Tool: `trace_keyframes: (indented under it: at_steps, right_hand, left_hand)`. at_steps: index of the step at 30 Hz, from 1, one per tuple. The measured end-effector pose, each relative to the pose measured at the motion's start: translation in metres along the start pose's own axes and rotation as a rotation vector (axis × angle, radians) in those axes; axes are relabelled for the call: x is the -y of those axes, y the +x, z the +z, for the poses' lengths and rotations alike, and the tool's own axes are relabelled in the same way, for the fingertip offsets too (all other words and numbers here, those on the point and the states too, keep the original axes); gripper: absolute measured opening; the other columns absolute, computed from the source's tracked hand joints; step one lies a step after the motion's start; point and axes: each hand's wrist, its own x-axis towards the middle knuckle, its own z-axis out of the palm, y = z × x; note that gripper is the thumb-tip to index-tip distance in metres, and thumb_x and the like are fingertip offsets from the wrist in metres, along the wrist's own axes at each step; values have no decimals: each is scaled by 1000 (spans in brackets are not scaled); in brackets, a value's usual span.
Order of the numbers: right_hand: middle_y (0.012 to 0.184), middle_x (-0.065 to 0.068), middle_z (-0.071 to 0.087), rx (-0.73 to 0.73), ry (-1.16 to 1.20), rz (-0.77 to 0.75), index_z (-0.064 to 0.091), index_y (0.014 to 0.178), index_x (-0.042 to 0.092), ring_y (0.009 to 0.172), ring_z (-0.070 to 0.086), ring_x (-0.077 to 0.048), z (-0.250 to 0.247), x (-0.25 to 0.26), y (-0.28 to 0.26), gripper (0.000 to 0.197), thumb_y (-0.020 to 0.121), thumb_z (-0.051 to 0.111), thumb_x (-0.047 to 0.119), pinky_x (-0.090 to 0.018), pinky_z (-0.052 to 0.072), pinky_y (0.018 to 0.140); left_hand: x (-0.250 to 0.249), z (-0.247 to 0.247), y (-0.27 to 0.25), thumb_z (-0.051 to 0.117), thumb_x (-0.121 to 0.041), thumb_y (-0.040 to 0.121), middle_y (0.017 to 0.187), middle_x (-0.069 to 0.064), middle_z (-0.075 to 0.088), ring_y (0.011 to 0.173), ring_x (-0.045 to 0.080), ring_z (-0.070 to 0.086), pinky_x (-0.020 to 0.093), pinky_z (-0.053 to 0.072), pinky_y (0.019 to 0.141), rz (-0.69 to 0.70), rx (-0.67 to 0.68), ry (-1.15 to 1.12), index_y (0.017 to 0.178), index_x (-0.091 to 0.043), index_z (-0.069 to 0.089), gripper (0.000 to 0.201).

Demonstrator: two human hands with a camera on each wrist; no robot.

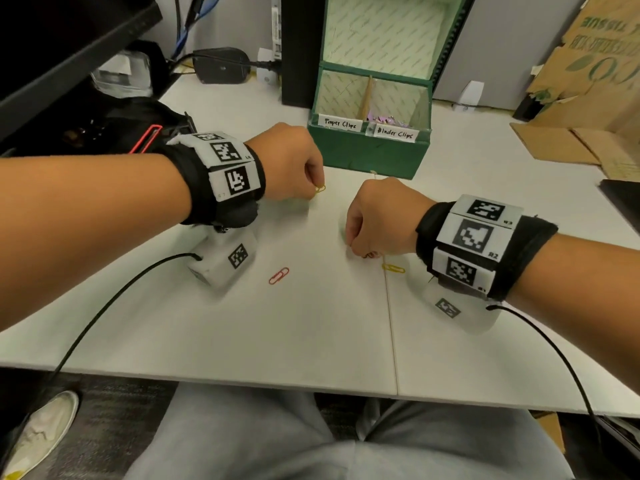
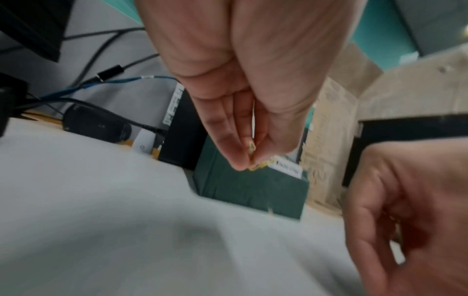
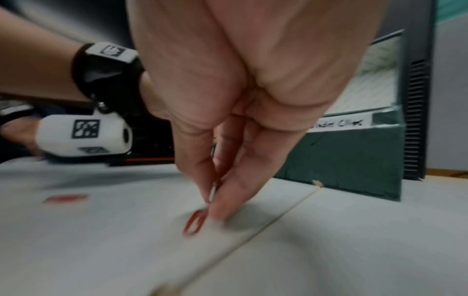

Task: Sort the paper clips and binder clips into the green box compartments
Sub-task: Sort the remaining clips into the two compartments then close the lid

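Note:
The green box stands at the back of the white table, its left compartment labelled Paper Clips and its right one Binder Clips; several binder clips lie in the right one. My left hand pinches a yellow paper clip just in front of the box, and the clip shows at the fingertips in the left wrist view. My right hand pinches the end of a red paper clip low on the table. A second red clip and a second yellow clip lie loose.
A black computer tower stands left of the box, with a power adapter and cables behind it. Flattened cardboard leans at the right. A black bag sits at the table's left. A seam runs down the tabletop.

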Motion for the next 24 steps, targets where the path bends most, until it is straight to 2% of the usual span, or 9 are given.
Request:
trace_keyframes:
  at_steps: [3,7,10,13,15,18,21,24]
  right_hand:
    - [71,8,71,-35,114,17,78,80,18,66,66,-12,-17,-13,8,8,80,72,14,-29,60,72]
    - [75,5,74,-293,443,77,78,82,19,72,71,-9,-62,-22,28,6,79,77,14,-29,60,77]
    - [75,6,73,-522,474,49,77,79,21,74,71,-7,-97,-17,53,6,79,77,16,-26,60,72]
    - [71,10,69,-635,414,39,77,83,19,75,68,-6,-116,-12,83,8,83,71,13,-19,56,69]
    - [77,8,68,-599,328,74,78,87,19,78,65,-7,-114,-13,99,7,85,72,17,-20,55,71]
    - [105,2,71,-391,135,107,75,105,21,95,65,-17,-99,-16,107,18,90,67,24,-26,52,80]
    - [123,2,65,-435,159,19,68,120,25,109,60,-17,-86,-17,88,27,95,56,23,-26,45,87]
    - [119,5,65,-444,144,-49,66,121,27,105,59,-12,-71,-15,56,26,97,54,29,-22,41,86]
  left_hand:
    - [3,-21,10,67,-14,80,65,-15,60,71,11,65,26,54,76,-41,-91,-85,90,-16,77,14]
    - [9,-48,40,67,-15,81,66,-15,58,61,2,55,16,44,62,-79,-252,-113,92,-17,76,14]
    - [9,-62,65,69,-18,82,79,-9,64,77,9,62,22,49,71,-118,-315,-148,93,-19,76,13]
    - [9,-66,84,68,-19,81,88,-5,69,85,14,64,30,55,78,-166,-347,-154,90,-22,75,12]
    - [9,-64,91,68,-21,81,91,-4,69,85,15,64,31,54,77,-197,-366,-134,90,-23,74,11]
    - [10,-59,96,67,-22,82,89,-3,70,85,17,64,34,54,81,-222,-384,-116,89,-21,74,10]
    - [11,-53,96,66,-21,83,90,-3,70,87,18,63,33,53,81,-226,-403,-123,89,-22,75,11]
    - [9,-45,99,65,-21,85,98,-2,71,91,19,64,33,53,81,-206,-389,-121,94,-24,75,13]
